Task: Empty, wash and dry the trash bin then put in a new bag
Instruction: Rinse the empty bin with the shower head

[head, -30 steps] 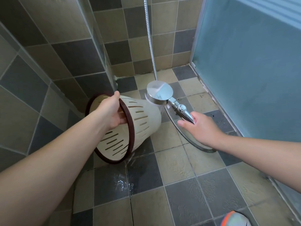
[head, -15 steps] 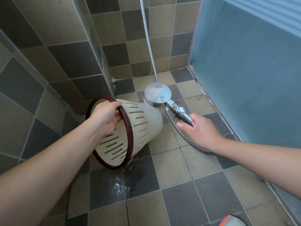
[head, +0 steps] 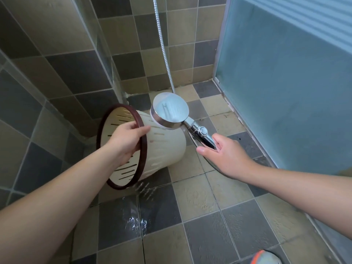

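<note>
My left hand [head: 124,142] pinches the tilted bin [head: 162,147] by its brown rim — right hand [head: 226,156] curls around the shower head [head: 170,110] handle, spraying.

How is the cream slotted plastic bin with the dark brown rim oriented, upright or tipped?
Tipped. The cream slotted plastic bin lies sideways, its rim facing the camera, held by the left hand.

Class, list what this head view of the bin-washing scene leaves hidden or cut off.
- Spray face of the shower head: turned away.
- Bin base: faces away.
- Left hand fingers inside the rim: hidden by the hand.
- Shoe: cut by bottom edge.
- Hose top: cut by upper edge.
</note>
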